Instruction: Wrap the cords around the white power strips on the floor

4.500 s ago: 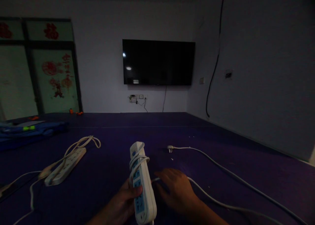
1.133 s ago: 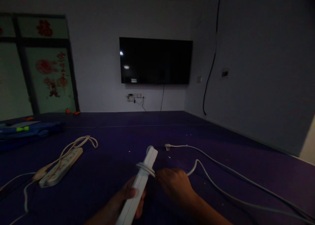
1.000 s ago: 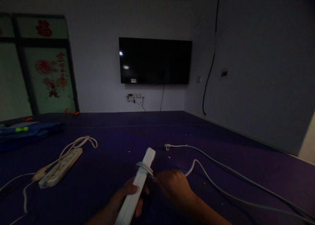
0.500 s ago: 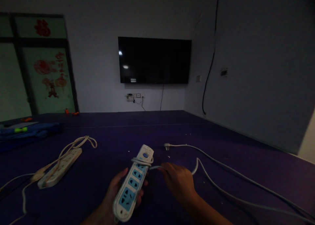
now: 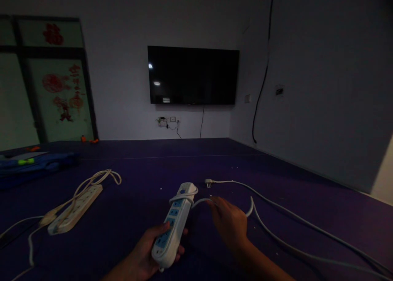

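My left hand (image 5: 147, 254) grips the near end of a white power strip (image 5: 174, 225) with blue sockets, held above the purple floor and pointing away from me. A few turns of its white cord (image 5: 285, 236) are wrapped round the far end. My right hand (image 5: 229, 223) pinches the cord just right of the strip. From there the cord trails off across the floor to the right. Its plug (image 5: 209, 183) lies beyond my hands.
A second white power strip (image 5: 72, 209) with a looped cord lies on the purple floor (image 5: 153, 166) at the left. A blue bundle (image 5: 33, 164) sits at the far left. A dark wall television (image 5: 193, 75) hangs ahead, with glass doors (image 5: 46, 80) at the left.
The strip has turned in my left hand, from edge-on to socket side up. My right hand has moved forward and right with the cord, and a new turn lies round the far end.
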`<act>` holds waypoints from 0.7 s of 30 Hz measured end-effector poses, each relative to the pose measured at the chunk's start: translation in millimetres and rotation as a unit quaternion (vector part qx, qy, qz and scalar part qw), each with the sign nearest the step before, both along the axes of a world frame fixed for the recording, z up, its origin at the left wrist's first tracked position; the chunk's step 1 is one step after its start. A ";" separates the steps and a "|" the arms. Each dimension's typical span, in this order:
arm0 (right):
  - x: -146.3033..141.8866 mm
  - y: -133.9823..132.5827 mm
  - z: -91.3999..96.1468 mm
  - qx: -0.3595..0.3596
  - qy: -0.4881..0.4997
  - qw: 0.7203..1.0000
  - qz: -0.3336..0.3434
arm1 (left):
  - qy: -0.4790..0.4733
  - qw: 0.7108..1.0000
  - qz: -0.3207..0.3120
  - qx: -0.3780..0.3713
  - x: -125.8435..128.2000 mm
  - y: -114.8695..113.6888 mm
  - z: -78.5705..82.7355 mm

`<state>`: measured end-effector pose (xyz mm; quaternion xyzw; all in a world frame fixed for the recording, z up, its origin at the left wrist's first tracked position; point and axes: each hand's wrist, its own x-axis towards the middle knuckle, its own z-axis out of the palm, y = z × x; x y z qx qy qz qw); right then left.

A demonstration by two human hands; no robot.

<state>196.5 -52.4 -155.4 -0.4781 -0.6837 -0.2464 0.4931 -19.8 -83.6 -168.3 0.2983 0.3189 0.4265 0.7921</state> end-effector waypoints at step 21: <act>-0.5 -1.1 8.3 -0.092 -0.041 0.995 -0.008 | -0.075 0.988 -0.025 0.135 -2.8 2.9 -10.2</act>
